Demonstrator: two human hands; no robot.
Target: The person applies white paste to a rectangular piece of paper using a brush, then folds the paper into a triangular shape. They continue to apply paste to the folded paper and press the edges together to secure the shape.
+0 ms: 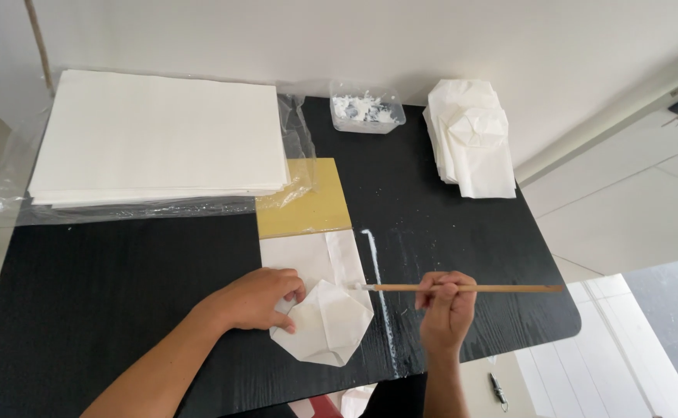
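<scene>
From the head view, the right hand [447, 306] pinches a thin wooden brush [463, 288] whose long axis lies level across the black wood-grain counter [106, 286], its tip pointing left onto the edge of a folded white paper piece [325, 321]. The left hand [257, 298] lies flat, fingers pressing that soft, many-sided fold, with a white glue streak [377, 286] just beside it. Farther back sit a plastic-wrapped stack of white sheets [161, 135], a yellow card [304, 203], a clear glue tub [366, 108] and a pile of finished folds [470, 139].
</scene>
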